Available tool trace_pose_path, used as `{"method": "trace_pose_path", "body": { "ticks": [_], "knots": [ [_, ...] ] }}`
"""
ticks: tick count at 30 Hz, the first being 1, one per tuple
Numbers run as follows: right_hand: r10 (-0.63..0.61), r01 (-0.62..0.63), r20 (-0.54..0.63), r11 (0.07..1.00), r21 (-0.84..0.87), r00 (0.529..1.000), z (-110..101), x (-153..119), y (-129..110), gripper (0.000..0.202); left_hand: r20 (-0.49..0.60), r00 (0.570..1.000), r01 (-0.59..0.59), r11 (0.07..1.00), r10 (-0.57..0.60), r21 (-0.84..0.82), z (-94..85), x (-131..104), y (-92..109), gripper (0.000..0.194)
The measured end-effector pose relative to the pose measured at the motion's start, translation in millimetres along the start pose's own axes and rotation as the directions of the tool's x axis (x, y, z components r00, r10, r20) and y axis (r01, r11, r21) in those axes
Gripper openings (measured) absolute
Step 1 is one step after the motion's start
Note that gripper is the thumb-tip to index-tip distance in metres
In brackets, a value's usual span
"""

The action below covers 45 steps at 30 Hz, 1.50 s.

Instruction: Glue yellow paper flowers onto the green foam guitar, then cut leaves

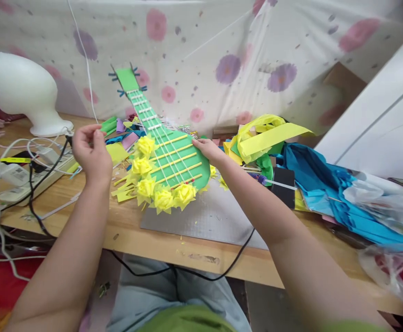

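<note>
A green paper guitar (203, 168) is held up at a tilt over the table, its neck pointing up and left. White strings run down it, yellow sticks cross its body, and blue pegs stick out of its head. Yellow paper flowers (163, 199) line its lower left edge. My right hand (206, 150) grips the right edge of the body, thumb on the front and the other fingers hidden behind. Left of the guitar and apart from it is my left hand (92, 152), its fingers curled in a pinch. Whether anything sits between them cannot be made out.
A grey board (201, 226) lies on the wooden table (135, 242). On the left are a white foam head (25, 90) and a power strip (38, 180) with tangled cables. Yellow crepe paper (273, 138) and blue paper (325, 184) are heaped on the right.
</note>
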State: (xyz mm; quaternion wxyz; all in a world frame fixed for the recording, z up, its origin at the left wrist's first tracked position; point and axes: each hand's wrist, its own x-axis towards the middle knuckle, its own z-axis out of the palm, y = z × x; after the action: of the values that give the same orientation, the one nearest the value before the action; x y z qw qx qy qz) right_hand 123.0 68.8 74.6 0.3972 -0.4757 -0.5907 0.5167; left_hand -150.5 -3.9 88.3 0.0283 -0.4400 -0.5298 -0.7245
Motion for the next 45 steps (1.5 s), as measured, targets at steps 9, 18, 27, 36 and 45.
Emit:
{"method": "trace_pose_path", "body": {
  "ticks": [9, 18, 27, 36, 45],
  "knots": [
    [0.136, -0.108, 0.142, 0.977, -0.185, 0.980, 38, -11, 6, 0.031, 0.292, 0.947, 0.136, 0.991, -0.136, 0.021, 9.7, -10, 10, 0.018],
    [0.116, -0.025, 0.179, 0.896, -0.444, 0.977, 42, 6, 9, 0.036, 0.867, 0.440, 0.105, 0.972, -0.235, 0.211, 12.6, -44, 17, 0.032],
    [-0.079, 0.133, 0.110, 0.690, -0.712, 0.991, 33, 17, 17, 0.031, 0.959, 0.229, 0.011, 0.986, -0.164, 0.166, 22.1, -68, 3, 0.024],
    [-0.266, 0.189, -0.079, 0.835, -0.516, 0.961, -10, -24, 26, 0.022, 0.976, 0.125, 0.044, 0.983, -0.181, 0.176, 23.6, -78, 8, 0.022],
    [-0.134, -0.009, -0.249, 0.865, -0.501, 0.959, -27, -77, 78, 0.030, 0.984, 0.078, 0.026, 0.987, -0.163, 0.161, 29.3, -79, 19, 0.025]
  ]
}}
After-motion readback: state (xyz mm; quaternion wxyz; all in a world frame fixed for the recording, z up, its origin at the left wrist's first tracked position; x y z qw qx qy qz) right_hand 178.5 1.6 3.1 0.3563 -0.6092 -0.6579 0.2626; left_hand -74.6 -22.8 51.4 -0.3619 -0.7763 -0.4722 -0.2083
